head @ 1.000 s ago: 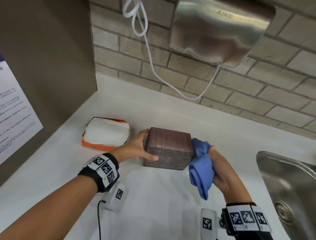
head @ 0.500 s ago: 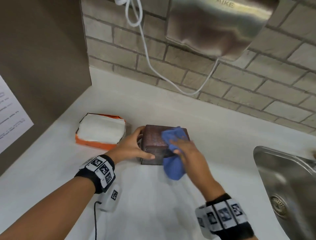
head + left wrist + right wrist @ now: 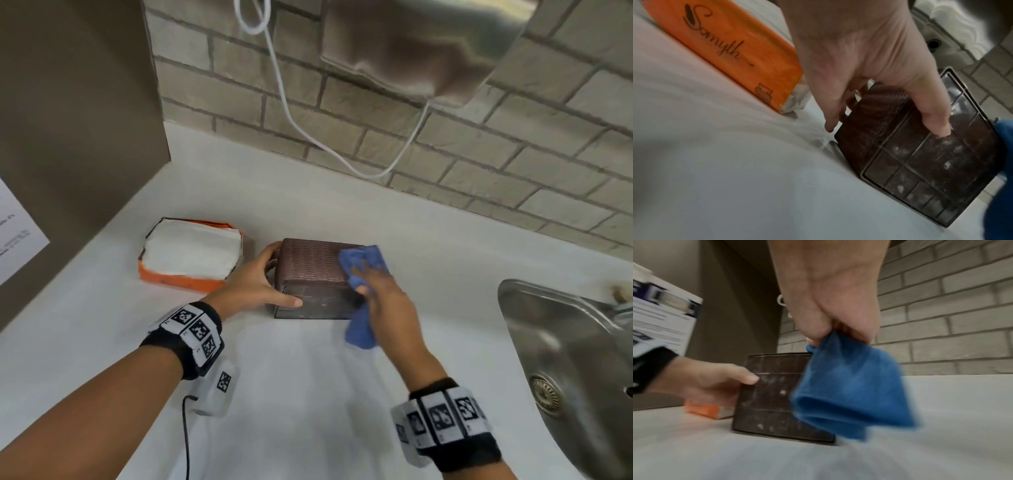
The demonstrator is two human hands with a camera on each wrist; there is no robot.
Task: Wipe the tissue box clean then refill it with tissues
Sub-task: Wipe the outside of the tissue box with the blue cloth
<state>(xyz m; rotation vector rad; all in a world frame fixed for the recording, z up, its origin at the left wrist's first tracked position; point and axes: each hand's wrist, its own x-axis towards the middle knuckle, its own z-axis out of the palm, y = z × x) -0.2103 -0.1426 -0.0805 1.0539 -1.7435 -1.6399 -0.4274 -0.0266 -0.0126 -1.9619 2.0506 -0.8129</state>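
A dark brown square tissue box with a woven-textured top (image 3: 313, 262) stands on the white countertop (image 3: 308, 394) near the middle of the head view, its gridded, dust-speckled side panel facing the person. The left hand (image 3: 255, 286) grips the box from its 9 o'clock side, thumb laid across the near panel and the other fingers wrapped round the far left edge; the left wrist view shows the thumb tip (image 3: 939, 128) touching the panel among pale smudges. The right hand (image 3: 383, 301) clutches a bunched blue microfibre cloth (image 3: 363, 270) and presses it onto the box's top at its 3 o'clock edge, with a loose fold of cloth hanging down past the near right corner towards the counter (the right wrist view is motion-blurred, so the cloth's outline there is soft). At 9 o'clock from the box, just beside the left hand, lies an opened orange pack of white tissues (image 3: 191, 255), script lettering on its side. A stainless steel sink (image 3: 565, 349) sits at 3 o'clock, well apart from the box. On the grey brick wall (image 3: 479, 164) at 12 o'clock hangs a brushed-metal hand dryer (image 3: 418, 44) with a white cord (image 3: 284, 106) looping below it.
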